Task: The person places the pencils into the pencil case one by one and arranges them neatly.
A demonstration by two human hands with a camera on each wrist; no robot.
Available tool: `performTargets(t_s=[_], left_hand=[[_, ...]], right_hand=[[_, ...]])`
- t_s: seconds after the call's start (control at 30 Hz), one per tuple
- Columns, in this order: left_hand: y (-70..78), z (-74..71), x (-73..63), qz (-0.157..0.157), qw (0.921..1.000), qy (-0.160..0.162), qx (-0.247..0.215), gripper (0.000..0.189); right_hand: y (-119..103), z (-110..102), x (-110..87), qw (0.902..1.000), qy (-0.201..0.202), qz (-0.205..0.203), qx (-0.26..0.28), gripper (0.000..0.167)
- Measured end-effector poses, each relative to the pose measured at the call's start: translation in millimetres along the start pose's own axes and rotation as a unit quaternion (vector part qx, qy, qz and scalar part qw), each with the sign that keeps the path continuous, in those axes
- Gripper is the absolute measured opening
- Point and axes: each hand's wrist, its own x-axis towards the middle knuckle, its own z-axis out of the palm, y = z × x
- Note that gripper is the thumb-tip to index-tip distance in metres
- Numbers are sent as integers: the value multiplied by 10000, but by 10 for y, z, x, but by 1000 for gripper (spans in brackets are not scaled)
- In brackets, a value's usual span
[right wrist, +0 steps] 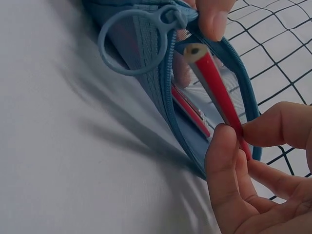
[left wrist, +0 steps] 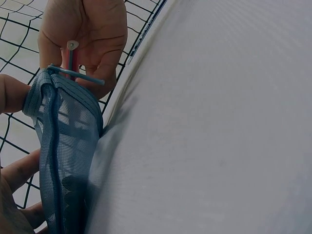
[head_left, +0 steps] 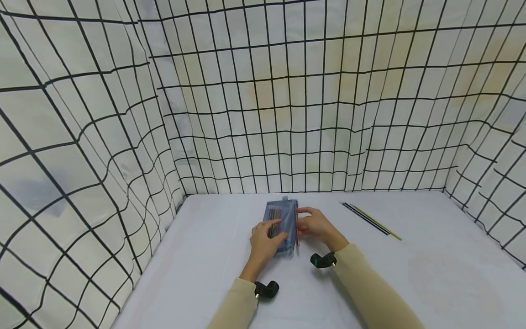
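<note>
A blue mesh zip pencil case (head_left: pixel 291 219) is in front of me, with several pencils (head_left: pixel 273 214) showing through its side. My left hand (head_left: pixel 263 240) grips the case, its thumb at the edge of the unzipped mouth in the right wrist view. Between thumb and fingers, my right hand (head_left: pixel 316 226) pinches a red pencil (right wrist: pixel 222 92) with dark stripes. The pencil's flat end overlaps the mouth in that view. Another red pencil (right wrist: pixel 192 112) lies inside. A round blue pull ring (right wrist: pixel 103 44) hangs from the zipper.
To the right on the white table (head_left: pixel 197 256) lie two dark pencils (head_left: pixel 363 218) and a yellow pencil (head_left: pixel 380 224), side by side. White walls with a black grid (head_left: pixel 263 114) rise behind the table and along its sides.
</note>
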Motion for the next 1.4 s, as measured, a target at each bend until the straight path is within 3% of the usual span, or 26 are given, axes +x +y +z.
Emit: performTargets(t_s=[0.7, 1.03, 1.2, 1.4], left_hand=[[-19, -1, 3, -35, 10000, 16, 79, 50], [-7, -1, -13, -2, 10000, -20, 45, 51], [-7, 11, -2, -43, 10000, -17, 25, 50], [-9, 8, 2, -18, 10000, 4, 17, 48]], right_hand=[[-6, 149, 135, 9998, 135, -12, 176, 57], [6, 233, 89, 9995, 156, -189, -176, 56], [5, 219, 76, 9984, 317, -340, -322, 48], [61, 104, 65, 9974, 217, -588, -344, 44]])
